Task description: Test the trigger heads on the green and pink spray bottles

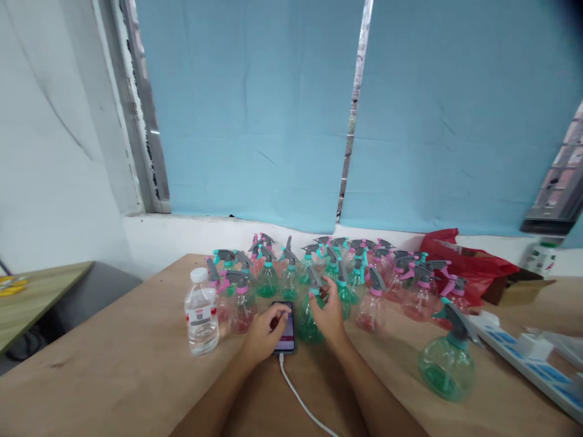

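My left hand (266, 332) rests over a smartphone (286, 341) lying on the table, its bent fingers at the lit screen and its thumb apart from them. A white cable plugs into the phone's near end. Just right of the phone, my right hand (331, 314) has its thumb and fingers around the neck of a green spray bottle (308, 328) with a grey and teal trigger head. That bottle stands upright on the table, partly covered by the hand. A pink spray bottle (370, 311) stands to the right of this hand.
Several green and pink spray bottles crowd the wooden table (113, 358) toward the wall. A clear water bottle (201, 328) stands at left, and a lone green spray bottle (449, 369) at right. Beyond it are a power strip (523, 358) and a red plastic bag (473, 267).
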`<action>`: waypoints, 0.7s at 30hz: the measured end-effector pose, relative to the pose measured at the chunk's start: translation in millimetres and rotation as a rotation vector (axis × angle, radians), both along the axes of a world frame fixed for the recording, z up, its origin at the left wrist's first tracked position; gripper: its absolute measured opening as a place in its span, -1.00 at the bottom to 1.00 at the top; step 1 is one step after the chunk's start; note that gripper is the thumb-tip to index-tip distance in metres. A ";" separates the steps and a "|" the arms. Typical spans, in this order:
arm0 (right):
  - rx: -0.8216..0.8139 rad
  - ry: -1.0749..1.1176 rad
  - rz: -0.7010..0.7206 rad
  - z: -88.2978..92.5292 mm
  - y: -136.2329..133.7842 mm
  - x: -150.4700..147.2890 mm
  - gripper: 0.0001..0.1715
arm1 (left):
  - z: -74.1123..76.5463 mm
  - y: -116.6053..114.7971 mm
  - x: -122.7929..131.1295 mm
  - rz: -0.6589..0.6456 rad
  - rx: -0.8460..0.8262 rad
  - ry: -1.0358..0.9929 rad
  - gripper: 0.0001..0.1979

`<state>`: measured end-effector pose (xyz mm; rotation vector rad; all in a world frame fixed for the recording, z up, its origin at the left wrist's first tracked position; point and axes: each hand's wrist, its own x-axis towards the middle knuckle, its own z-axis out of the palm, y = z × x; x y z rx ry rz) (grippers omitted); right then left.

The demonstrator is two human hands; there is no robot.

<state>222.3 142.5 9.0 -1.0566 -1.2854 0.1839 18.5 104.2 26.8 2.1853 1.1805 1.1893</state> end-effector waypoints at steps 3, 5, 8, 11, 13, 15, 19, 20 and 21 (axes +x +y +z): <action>0.009 -0.086 0.003 1.9 0.5 4.7 -0.61 | -0.9 0.4 -0.3 0.005 0.003 0.002 -0.66; 0.014 -0.080 0.056 3.8 1.0 7.7 -0.76 | -0.7 0.0 -0.2 0.004 0.010 0.000 -0.67; -0.050 0.050 0.200 7.1 0.6 11.1 -0.81 | 0.4 -1.0 0.3 0.009 0.015 0.005 -0.67; -0.157 0.117 0.374 11.3 -1.6 13.8 -0.79 | 1.0 -1.1 0.6 0.016 0.020 0.015 -0.67; -0.174 0.105 0.494 15.7 -4.3 16.0 -0.80 | 0.6 -0.6 0.5 0.014 0.018 0.020 -0.66; -0.167 0.088 0.620 21.6 -8.0 18.5 -0.77 | -0.4 0.0 0.2 0.008 0.011 0.025 -0.66; -0.206 0.090 0.804 34.7 -16.6 21.6 -0.68 | -2.1 0.9 -0.1 0.006 0.008 0.030 -0.65; -0.220 0.098 0.826 37.3 -18.4 21.7 -0.67 | -2.4 1.0 0.0 0.006 0.008 0.029 -0.66; -0.235 0.108 0.845 39.6 -20.0 21.4 -0.66 | -2.5 1.0 0.1 0.005 0.009 0.026 -0.66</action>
